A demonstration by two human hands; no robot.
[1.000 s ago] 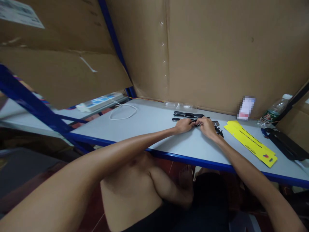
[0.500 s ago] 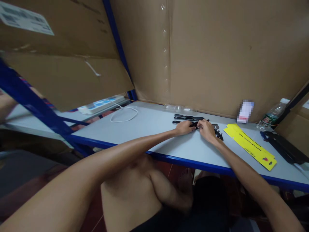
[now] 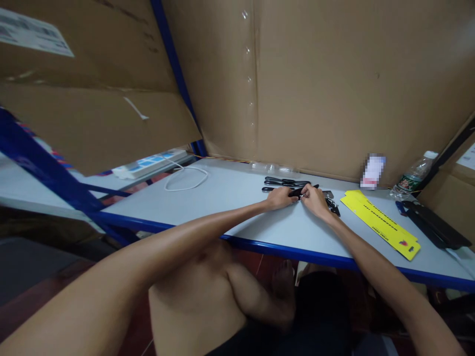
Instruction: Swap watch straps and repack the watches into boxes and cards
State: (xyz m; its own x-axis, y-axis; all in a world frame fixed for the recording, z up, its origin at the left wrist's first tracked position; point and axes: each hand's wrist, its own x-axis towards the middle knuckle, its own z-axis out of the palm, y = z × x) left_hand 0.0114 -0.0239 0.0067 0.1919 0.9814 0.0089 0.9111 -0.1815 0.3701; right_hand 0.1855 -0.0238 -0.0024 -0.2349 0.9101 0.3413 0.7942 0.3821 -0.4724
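Observation:
My left hand [image 3: 280, 198] is closed on a slim black tool [image 3: 296, 192], low over the grey table top. Fingers of my right hand [image 3: 312, 198] pinch together at the tool's right part, where a small shiny bit shows; what exactly they grip is too small to tell. Just behind my hands lie black-handled tools [image 3: 285, 181] side by side, and one more black handle [image 3: 267, 189] pokes out beside my left hand. Small black and metal pieces [image 3: 332, 205] rest right of my right hand. Further right is a yellow printed card sleeve [image 3: 380, 222].
A white cable [image 3: 185, 179] and a power strip [image 3: 148, 164] are at the left. At the right stand a bottle [image 3: 414, 175] and a blurred-out item [image 3: 373, 171], near a black pouch [image 3: 438, 225]. Cardboard [image 3: 315, 89] rises behind the blue-edged table [image 3: 237, 217].
The view has shifted slightly, so things on the table appear a little further left. My hands keep nearly the same grip on the black tool.

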